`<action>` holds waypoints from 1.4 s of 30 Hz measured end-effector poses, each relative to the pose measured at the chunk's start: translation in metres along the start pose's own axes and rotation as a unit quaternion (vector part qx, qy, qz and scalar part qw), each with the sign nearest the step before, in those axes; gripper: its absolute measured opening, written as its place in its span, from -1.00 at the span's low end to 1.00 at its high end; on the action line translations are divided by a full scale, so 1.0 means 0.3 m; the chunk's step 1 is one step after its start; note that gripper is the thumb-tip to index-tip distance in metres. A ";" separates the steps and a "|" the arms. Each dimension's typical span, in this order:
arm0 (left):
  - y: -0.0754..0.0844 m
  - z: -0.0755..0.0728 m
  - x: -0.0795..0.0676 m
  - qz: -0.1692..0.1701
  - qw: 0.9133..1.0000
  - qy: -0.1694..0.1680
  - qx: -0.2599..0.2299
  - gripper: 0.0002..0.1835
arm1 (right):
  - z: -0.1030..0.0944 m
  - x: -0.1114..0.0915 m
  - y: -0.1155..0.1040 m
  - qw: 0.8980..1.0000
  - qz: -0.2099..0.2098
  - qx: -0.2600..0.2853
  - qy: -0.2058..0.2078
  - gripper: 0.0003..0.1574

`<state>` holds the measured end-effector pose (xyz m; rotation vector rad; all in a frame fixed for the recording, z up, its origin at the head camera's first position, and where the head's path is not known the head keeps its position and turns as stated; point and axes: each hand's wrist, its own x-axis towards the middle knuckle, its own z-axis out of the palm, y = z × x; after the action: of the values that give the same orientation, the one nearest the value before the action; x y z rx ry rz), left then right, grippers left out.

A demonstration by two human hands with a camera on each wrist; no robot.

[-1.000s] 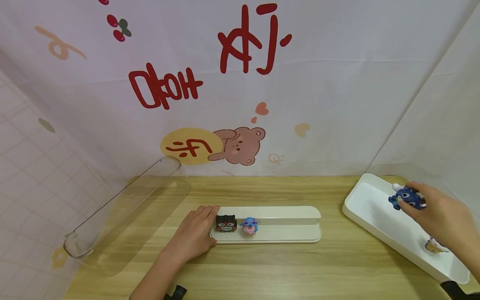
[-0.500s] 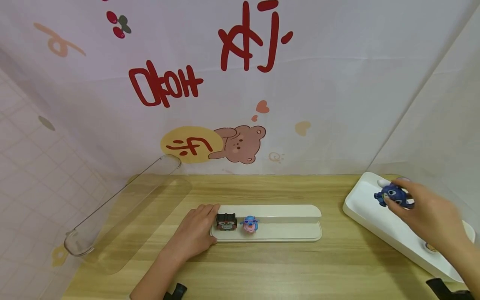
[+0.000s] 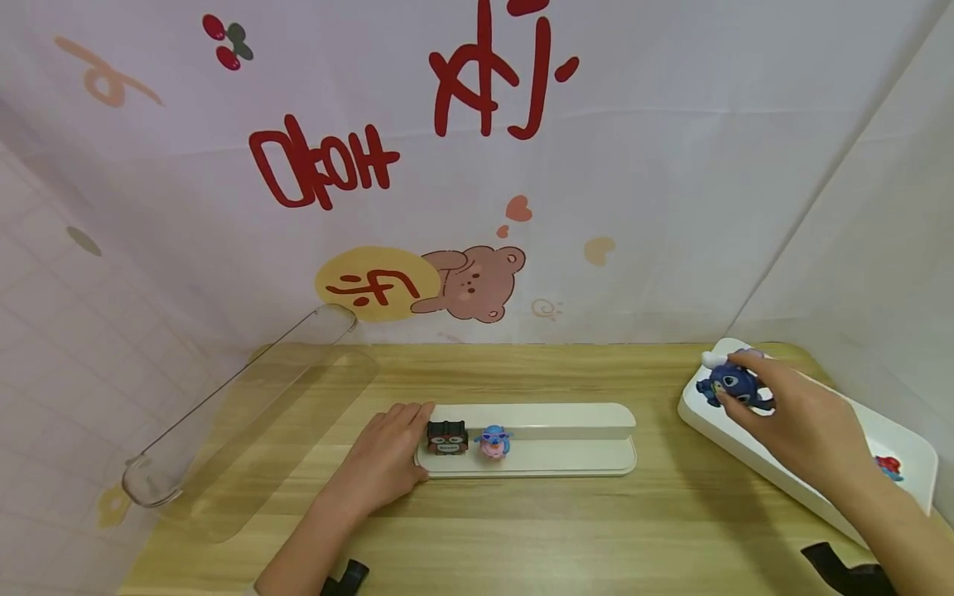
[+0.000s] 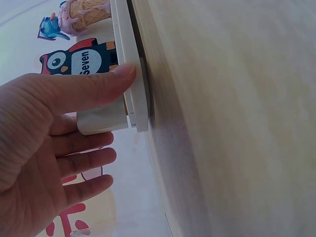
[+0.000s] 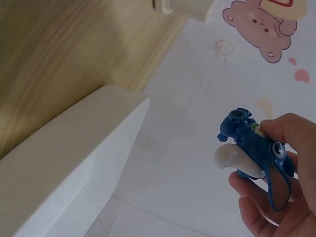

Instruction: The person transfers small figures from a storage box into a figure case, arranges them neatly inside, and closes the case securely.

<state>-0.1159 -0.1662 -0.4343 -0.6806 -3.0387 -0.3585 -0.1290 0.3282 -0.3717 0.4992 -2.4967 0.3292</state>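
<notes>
My left hand (image 3: 389,451) grips the left end of a white stepped display stand (image 3: 574,455), thumb on its front edge and fingers behind. On the stand's lower step are an owl figure (image 4: 90,58) marked "Seven" and a small blue figurine (image 3: 494,443) with sunglasses and a pink ice-cream cone. My right hand (image 3: 808,422) pinches a dark blue, long-eared figurine (image 5: 256,148) with a white curved part between thumb and fingers. It is held tilted over the far left end of a white tray (image 3: 760,451). In the right wrist view the tray's wall shows at left.
A red and blue toy (image 3: 888,468) lies in the tray, partly hidden by my right wrist. A clear plastic cover (image 3: 246,422) stands at the left of the wooden table (image 3: 566,538). A printed cloth (image 3: 648,182) hangs behind the table.
My right hand has moved left with the blue figurine, from over the tray's middle to its left edge. My left hand has stayed on the stand.
</notes>
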 end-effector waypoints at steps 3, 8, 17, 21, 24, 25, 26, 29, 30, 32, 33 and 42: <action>-0.002 -0.001 0.000 0.001 1.000 0.002 0.001 0.00 | 0.002 0.010 -0.027 1.000 -0.016 0.006 0.003 -0.30; -0.003 -0.001 -0.002 0.005 1.000 0.007 0.001 0.00 | 0.006 0.028 -0.067 0.999 -0.043 0.020 0.014 -0.39; -0.001 0.000 -0.001 0.008 1.000 0.001 0.000 0.00 | 0.038 0.048 -0.126 0.994 -0.098 0.039 0.025 -0.12; 0.000 -0.001 -0.001 0.007 1.000 0.002 0.000 0.00 | 0.057 0.054 -0.154 0.991 -0.117 0.053 0.028 -0.16; -0.002 0.001 -0.001 0.008 1.000 0.004 0.001 0.00 | 0.072 0.060 -0.174 0.989 -0.129 0.064 0.027 -0.19; -0.002 0.000 -0.001 0.008 1.000 0.005 0.002 0.00 | 0.077 0.062 -0.181 0.988 -0.134 0.069 0.026 -0.20; -0.002 0.001 -0.001 0.008 1.000 0.005 0.003 0.00 | 0.082 0.064 -0.187 0.988 -0.138 0.071 0.025 -0.21; -0.002 0.000 -0.001 0.006 1.000 0.002 0.005 0.01 | 0.095 0.067 -0.205 0.985 -0.150 0.077 0.024 -0.22; -0.002 0.001 -0.001 0.006 1.000 0.001 0.004 0.01 | 0.098 0.067 -0.211 0.985 -0.154 0.078 0.024 -0.23; -0.003 0.002 -0.001 0.005 1.000 0.000 0.003 0.01 | 0.104 0.069 -0.223 0.984 -0.158 0.081 0.022 -0.24; -0.003 0.002 0.000 0.005 1.000 0.000 0.002 0.01 | 0.105 0.069 -0.230 0.983 -0.160 0.082 0.021 -0.25; -0.005 0.003 -0.002 0.006 1.000 0.003 0.000 0.00 | 0.137 0.074 -0.282 0.979 -0.179 0.096 0.009 -0.28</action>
<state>-0.1160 -0.1675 -0.4355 -0.6965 -3.0277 -0.3584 -0.1306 0.2322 -0.3818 1.0028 -2.3080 0.4292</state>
